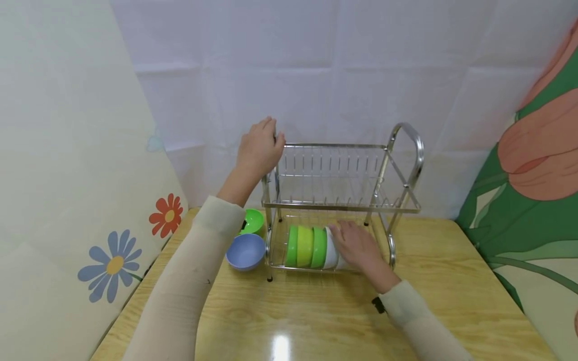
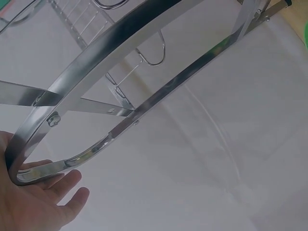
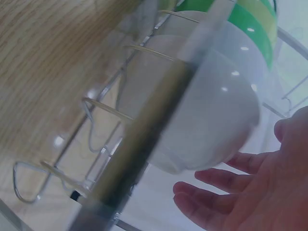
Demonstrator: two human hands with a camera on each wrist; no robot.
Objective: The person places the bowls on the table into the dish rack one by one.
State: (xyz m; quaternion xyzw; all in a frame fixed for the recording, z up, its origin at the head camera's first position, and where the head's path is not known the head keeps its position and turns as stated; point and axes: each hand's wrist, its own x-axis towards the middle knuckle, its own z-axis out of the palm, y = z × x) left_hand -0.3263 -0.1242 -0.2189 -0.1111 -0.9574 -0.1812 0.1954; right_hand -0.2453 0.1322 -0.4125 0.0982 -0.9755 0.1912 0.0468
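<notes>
We record a two-tier metal dish rack (image 1: 334,206) standing on the wooden desk (image 1: 244,311). Our left hand (image 1: 259,148) holds the bend of the rack's left arch (image 2: 91,60), palm against the metal, fingers loosely curved behind it and apart; we judge that this steadies the light frame while the bowls are handled. On the lower tier (image 1: 282,267) the bowls stand on edge in a row: green bowl (image 1: 292,245), yellow-green bowl (image 1: 304,245), second green bowl (image 1: 319,248), white bowl (image 1: 331,250), then the outer white bowl (image 3: 211,110) at the right end. Packed side by side, they presumably prop one another, with the wires checking any roll. Our right hand (image 1: 358,248) is at that end, fingers relaxed and slightly spread, pinching nothing; the tips lie at the outer white bowl's edge, though whether they press it we cannot tell. A blue bowl (image 1: 246,251) and a loose green bowl (image 1: 254,221) sit left of the rack, open side up, outside the wires that would hold them on edge.
</notes>
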